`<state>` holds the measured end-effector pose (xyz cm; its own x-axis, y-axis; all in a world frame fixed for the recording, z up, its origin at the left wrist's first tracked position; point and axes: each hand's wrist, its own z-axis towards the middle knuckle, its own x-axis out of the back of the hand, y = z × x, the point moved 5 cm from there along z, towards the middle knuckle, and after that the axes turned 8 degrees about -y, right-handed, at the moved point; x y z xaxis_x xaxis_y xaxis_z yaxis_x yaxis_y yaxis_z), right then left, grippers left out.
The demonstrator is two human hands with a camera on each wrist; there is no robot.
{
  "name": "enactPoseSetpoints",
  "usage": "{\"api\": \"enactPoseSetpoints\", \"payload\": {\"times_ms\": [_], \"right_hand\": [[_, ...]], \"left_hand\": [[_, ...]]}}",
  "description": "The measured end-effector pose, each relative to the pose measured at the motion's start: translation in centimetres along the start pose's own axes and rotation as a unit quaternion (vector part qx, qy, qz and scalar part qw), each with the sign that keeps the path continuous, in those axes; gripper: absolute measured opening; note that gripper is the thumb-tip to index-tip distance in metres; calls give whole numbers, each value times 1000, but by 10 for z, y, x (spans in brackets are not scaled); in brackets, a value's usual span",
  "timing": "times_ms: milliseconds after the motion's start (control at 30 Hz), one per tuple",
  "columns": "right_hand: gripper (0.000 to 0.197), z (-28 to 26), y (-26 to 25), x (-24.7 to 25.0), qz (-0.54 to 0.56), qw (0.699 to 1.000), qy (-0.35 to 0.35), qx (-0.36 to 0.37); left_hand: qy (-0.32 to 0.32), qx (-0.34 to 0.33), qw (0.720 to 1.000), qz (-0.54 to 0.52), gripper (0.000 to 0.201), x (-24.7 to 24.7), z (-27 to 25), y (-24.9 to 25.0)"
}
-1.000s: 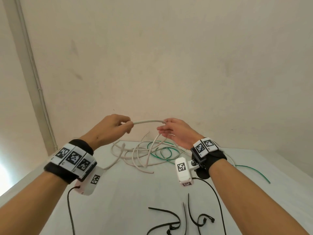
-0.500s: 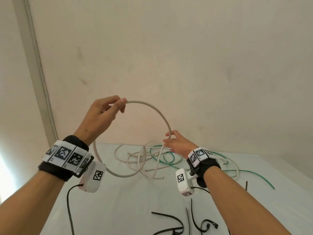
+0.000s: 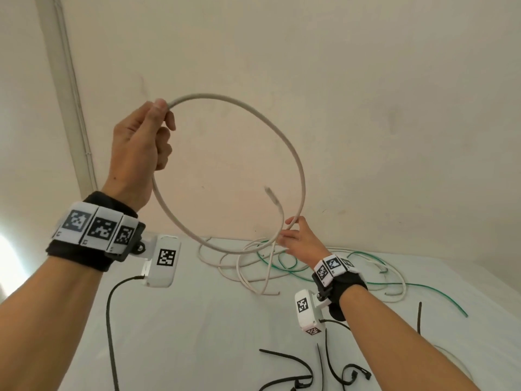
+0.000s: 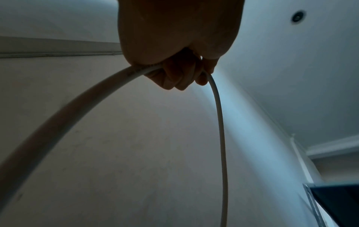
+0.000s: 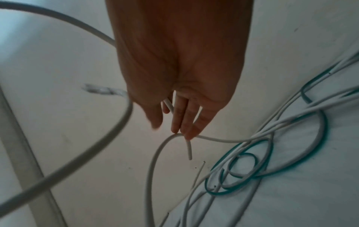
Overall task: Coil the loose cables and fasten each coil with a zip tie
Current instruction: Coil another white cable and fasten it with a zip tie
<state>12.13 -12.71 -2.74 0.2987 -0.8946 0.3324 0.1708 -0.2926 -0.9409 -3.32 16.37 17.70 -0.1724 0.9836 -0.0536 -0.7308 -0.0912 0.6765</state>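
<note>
- Raised left hand [image 3: 138, 148] clamped around stiff off-white round cable [image 3: 293, 153], holding one wide upright loop against the wall.
- Lower right hand [image 3: 300, 239], fingers straight and relaxed, guiding the loop's bottom-right arc.
- Slack trailing down-right onto white table [image 3: 197, 320], nearest right hand.

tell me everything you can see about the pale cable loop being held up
The pale grey round-sheathed cable looks like smooth, fairly stiff plastic. It forms one large open loop held in the air in front of the wall, above the white table. The left hand holds the top of the loop, fingers curled round it. The right hand touches its lower right with nearly straight fingers. A blurred connector end pokes up inside the loop. Its lower part trails toward the tangled cables on the table.
</note>
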Motion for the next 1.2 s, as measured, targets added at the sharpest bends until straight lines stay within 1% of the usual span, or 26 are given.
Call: {"api": "enactPoseSetpoints", "payload": {"times_ms": [33,67,167,267,333,400,467,533,567,600,633,700,733,767,800,833,900,933,1000,1033,1100,1200], "right_hand": [[23,-1,-6,4,7,1000,27,9],[7,-4,-13,9,20,998,56,23],[26,-11,-34,30,-14,988,139,69],[28,-14,-46,50,-74,974,194,94],[29,-15,-50,59,-59,974,204,82],[29,-18,-55,60,-9,979,189,72],[30,-21,-59,57,73,981,165,73],[28,-22,-62,53,183,971,136,72],[27,-24,-66,51,236,961,122,70],[25,-25,-70,50,282,950,113,68],[24,-28,-74,48,316,941,104,68],[22,-34,-80,43,352,930,85,65],[21,-37,-82,39,357,929,75,59],[19,-41,-83,34,356,931,62,54],[18,-44,-84,30,351,934,51,52],[17,-47,-84,26,341,938,42,51],[17,-50,-80,21,312,948,32,54],[18,-52,-77,20,301,952,30,55],[18,-56,-70,19,287,956,32,58],[18,-58,-67,21,280,957,36,60],[18,-61,-64,22,275,958,43,65],[15,-65,-67,17,283,956,36,67]], "left_hand": [[14,11,1000,-4,37,3,0,-6],[25,24,999,-5,37,5,-1,-12],[23,62,997,29,36,7,-6,-36],[20,96,993,67,32,2,-17,-58],[20,118,991,60,30,-4,-23,-70],[19,132,990,39,28,-12,-27,-78],[13,146,989,26,25,-23,-28,-87],[-25,170,984,42,18,-39,-30,-97],[-55,189,978,76,15,-48,-32,-102],[-91,213,965,120,15,-57,-35,-108],[-130,244,946,168,18,-65,-40,-116],[-196,314,896,246,26,-79,-53,-130],[-221,341,873,271,29,-84,-60,-136],[-241,360,857,279,32,-90,-66,-141],[-254,376,851,266,34,-97,-72,-147],[-254,390,856,225,33,-103,-77,-152],[-215,422,876,86,29,-113,-89,-160],[-191,432,881,17,25,-115,-93,-162],[-153,439,881,-86,17,-119,-99,-164],[-145,438,881,-108,16,-121,-101,-165],[-146,441,875,-136,19,-126,-105,-163],[-153,465,845,-214,33,-137,-111,-155]]}}
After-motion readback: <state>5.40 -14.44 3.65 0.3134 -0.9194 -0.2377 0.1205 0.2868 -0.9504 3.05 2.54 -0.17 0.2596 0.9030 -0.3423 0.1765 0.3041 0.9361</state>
